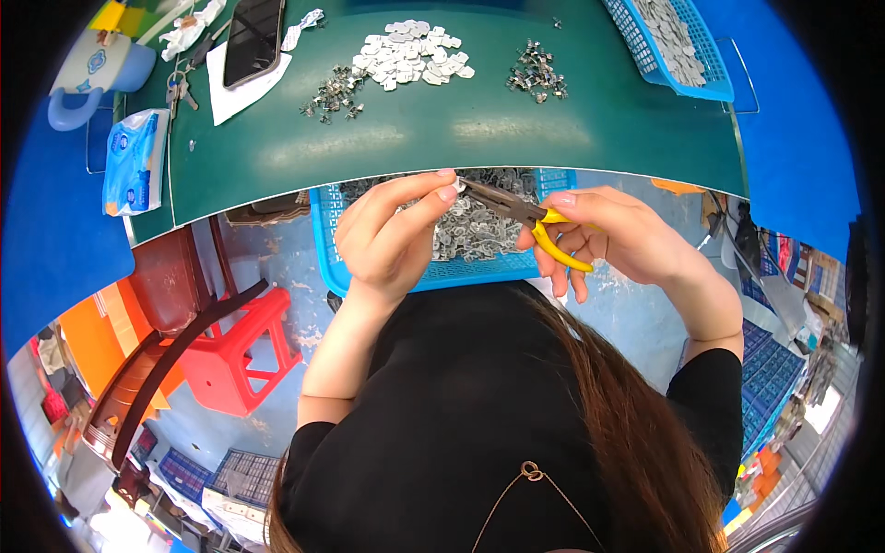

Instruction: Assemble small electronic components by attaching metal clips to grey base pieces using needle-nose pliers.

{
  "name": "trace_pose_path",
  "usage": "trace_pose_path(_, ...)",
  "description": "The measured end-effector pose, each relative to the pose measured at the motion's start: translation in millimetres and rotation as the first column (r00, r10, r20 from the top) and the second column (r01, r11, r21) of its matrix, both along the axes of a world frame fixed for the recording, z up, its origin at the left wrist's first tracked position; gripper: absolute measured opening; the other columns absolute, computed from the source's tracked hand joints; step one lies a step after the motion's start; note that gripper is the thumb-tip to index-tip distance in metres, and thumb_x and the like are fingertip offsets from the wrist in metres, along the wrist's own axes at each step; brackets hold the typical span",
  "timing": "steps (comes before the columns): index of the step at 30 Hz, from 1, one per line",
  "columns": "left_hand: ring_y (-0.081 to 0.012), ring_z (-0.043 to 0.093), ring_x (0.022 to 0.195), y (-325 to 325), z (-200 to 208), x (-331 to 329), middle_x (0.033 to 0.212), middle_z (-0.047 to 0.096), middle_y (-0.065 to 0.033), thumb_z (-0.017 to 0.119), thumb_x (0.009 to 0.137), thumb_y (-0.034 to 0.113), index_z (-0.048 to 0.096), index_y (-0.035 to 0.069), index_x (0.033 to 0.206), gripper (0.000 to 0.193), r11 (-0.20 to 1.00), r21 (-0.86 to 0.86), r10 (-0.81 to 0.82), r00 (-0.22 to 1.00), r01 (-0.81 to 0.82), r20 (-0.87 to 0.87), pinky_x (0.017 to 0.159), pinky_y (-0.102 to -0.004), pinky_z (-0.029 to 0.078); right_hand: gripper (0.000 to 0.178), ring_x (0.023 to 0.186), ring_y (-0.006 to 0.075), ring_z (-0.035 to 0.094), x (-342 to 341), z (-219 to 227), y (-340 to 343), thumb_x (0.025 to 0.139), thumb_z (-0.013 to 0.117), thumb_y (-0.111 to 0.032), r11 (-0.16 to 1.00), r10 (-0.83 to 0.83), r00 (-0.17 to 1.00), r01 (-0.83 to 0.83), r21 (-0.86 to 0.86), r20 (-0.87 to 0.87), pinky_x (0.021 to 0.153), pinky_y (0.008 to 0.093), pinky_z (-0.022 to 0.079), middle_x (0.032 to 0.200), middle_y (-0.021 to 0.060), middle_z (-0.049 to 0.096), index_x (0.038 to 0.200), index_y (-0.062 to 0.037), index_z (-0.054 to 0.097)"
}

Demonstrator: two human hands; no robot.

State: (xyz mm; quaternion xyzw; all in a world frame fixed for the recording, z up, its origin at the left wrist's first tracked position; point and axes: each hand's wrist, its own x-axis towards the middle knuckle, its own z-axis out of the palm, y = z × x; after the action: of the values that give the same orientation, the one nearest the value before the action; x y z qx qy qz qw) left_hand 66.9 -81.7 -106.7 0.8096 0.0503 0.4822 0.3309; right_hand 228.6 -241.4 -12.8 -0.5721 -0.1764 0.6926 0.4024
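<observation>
My left hand [387,226] pinches a small whitish piece [459,185] between thumb and fingertips, just beyond the table's near edge. In my right hand [622,230] are needle-nose pliers with yellow handles [559,251], their jaws pointing left and meeting the small piece. Whether the jaws grip it is too small to tell. Below both hands stands a blue plastic basket [330,253] holding many small grey-white pieces [470,230]. On the green table [369,138] lie a heap of flat white pieces [410,55] and two piles of small metal clips, one left [334,94] and one right [537,72].
Another blue basket [714,89] with flat pieces sits at the far right. Toward the left are a phone [253,41] on white paper, keys [180,92], a tissue pack [135,164] and a blue-handled mug [97,69]. A red stool [221,373] stands on the floor at left.
</observation>
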Motion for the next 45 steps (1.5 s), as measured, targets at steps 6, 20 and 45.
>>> trace_pose_path(6,-0.0207,0.068,0.071,2.1,2.4,-0.3,0.087,0.069,-0.0081,0.068,0.068,-0.005,0.068,0.007,0.085,0.021,0.997,0.08,0.004,1.0,-0.002,-0.023,0.058,-0.0264,0.053,0.051,0.057,0.0169,0.061,-1.4,1.3,0.0,0.097,0.037,-0.038,1.0,0.012,0.998,-0.01,-0.03,0.067,0.044,0.0248,0.045,0.073,0.0102,0.061,0.098,0.0075,0.06)
trace_pose_path(20,-0.0233,0.07,0.079,-0.1,-5.5,-7.3,0.082,0.07,-0.0131,0.072,0.07,-0.012,0.066,-0.003,0.088,0.021,0.772,-0.553,-0.282,0.949,0.313,0.143,0.066,-0.0284,0.056,0.049,0.045,0.0131,0.05,9.5,2.3,0.5,0.096,0.04,-0.037,0.99,-0.018,0.963,-0.021,-0.141,-0.27,0.038,0.0216,0.035,0.07,0.0113,0.061,0.094,0.0069,0.062)
trace_pose_path(45,-0.0272,0.066,0.095,-10.3,9.8,-10.3,0.096,0.068,-0.018,0.069,0.074,-0.013,0.065,-0.005,0.094,0.022,0.656,-0.699,-0.228,0.957,0.286,0.178,0.083,-0.0336,0.054,0.05,0.08,0.0258,0.055,-10.9,17.8,5.5,0.062,0.075,-0.011,0.767,-0.377,-0.321,-0.634,0.098,0.869,0.066,0.0349,0.046,0.094,0.0101,0.058,0.109,-0.0035,0.064)
